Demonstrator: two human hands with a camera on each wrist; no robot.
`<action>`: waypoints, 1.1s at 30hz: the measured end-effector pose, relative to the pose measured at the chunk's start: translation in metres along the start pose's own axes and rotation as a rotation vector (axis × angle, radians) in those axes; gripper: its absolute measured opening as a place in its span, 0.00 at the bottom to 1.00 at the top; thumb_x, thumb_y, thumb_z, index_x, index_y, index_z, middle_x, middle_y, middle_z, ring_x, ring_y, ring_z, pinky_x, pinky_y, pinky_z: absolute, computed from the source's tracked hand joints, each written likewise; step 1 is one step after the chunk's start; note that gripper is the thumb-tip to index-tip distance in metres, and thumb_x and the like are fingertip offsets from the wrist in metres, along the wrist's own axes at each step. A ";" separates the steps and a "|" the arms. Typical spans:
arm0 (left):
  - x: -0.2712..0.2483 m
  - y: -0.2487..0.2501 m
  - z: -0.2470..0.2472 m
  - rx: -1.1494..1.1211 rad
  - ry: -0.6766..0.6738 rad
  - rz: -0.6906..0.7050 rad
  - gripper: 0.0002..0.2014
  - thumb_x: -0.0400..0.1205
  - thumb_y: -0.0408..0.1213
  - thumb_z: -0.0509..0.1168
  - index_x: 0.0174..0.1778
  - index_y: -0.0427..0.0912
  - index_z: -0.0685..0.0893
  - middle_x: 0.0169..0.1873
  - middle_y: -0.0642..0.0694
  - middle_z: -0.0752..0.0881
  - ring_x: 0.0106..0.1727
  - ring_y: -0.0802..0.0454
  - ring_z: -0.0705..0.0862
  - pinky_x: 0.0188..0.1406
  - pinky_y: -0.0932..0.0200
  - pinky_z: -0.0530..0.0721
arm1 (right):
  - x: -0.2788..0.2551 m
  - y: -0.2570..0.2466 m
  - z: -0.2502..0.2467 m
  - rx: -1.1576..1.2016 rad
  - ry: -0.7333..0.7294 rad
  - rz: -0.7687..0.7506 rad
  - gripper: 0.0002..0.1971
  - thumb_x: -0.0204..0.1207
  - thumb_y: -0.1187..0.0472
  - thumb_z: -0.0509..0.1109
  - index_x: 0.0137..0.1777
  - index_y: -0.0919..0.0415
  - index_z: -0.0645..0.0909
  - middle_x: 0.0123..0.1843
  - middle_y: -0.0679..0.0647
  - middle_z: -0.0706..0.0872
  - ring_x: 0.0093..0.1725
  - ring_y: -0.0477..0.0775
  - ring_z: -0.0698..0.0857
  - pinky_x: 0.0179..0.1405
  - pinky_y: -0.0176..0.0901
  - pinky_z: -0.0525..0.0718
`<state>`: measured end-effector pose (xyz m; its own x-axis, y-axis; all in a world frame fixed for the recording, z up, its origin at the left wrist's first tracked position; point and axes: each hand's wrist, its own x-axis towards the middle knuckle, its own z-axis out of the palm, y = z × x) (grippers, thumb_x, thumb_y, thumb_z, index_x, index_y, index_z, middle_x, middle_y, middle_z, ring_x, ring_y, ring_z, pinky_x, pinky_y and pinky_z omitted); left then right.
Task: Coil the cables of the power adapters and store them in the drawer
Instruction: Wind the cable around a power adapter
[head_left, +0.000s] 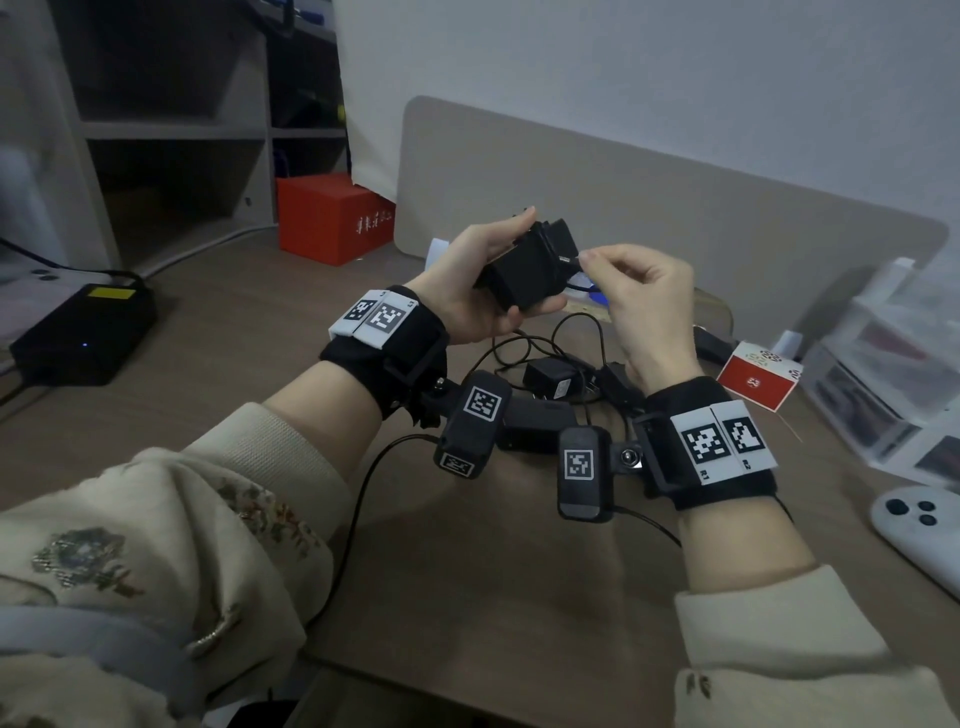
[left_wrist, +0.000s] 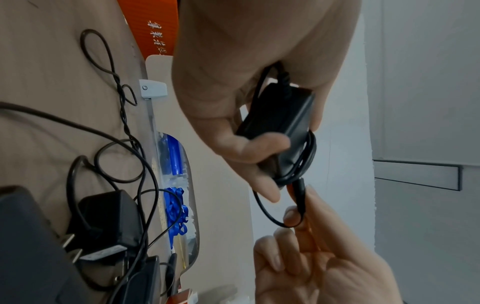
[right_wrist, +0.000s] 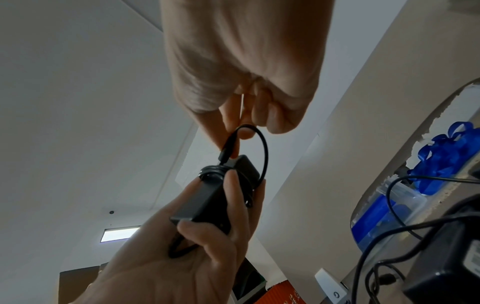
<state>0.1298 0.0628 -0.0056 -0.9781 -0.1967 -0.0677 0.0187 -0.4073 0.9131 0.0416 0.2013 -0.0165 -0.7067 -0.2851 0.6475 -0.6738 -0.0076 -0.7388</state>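
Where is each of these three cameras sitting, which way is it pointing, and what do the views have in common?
Head: worn on the head, looking forward and down at the desk; shows both sleeved forearms, wrist rigs, the left hand and right hand.
Left wrist: looks along the left hand at the black adapter it grips.
Right wrist: looks along the right hand, which pinches the cable plug; wall and ceiling behind.
Shared: all three show the adapter, its cable wound round it, and both hands.

My left hand (head_left: 480, 280) covers the near side of the black adapter (head_left: 530, 270); my wrist cameras hide part of the adapters on the desk (head_left: 550, 382); white controller (head_left: 919, 530) cut off at the right edge; red box lettering (head_left: 373, 224) too blurred to read; shelf contents (head_left: 306, 98) dark, indistinct.
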 end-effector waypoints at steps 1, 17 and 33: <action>0.000 0.001 0.000 0.001 -0.004 0.001 0.16 0.84 0.55 0.63 0.56 0.47 0.85 0.45 0.45 0.90 0.40 0.45 0.91 0.22 0.67 0.72 | 0.000 0.000 0.000 -0.003 -0.009 -0.001 0.09 0.73 0.59 0.75 0.33 0.44 0.88 0.35 0.44 0.89 0.41 0.53 0.83 0.51 0.59 0.85; 0.004 -0.001 0.003 0.336 0.112 0.188 0.16 0.82 0.35 0.67 0.66 0.37 0.82 0.50 0.38 0.91 0.45 0.36 0.92 0.18 0.65 0.79 | -0.001 -0.003 0.001 0.000 -0.002 0.025 0.11 0.74 0.65 0.74 0.35 0.48 0.87 0.37 0.47 0.88 0.42 0.50 0.82 0.51 0.53 0.85; 0.008 -0.004 0.001 0.483 0.073 0.233 0.13 0.86 0.40 0.60 0.67 0.49 0.74 0.52 0.27 0.88 0.20 0.48 0.80 0.16 0.63 0.73 | -0.003 0.000 0.002 -0.027 0.036 0.004 0.06 0.83 0.64 0.62 0.51 0.50 0.75 0.33 0.48 0.75 0.32 0.44 0.73 0.37 0.39 0.74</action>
<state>0.1213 0.0635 -0.0094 -0.9422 -0.3010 0.1471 0.1197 0.1075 0.9870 0.0443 0.1999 -0.0188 -0.7163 -0.2504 0.6513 -0.6764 0.0197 -0.7363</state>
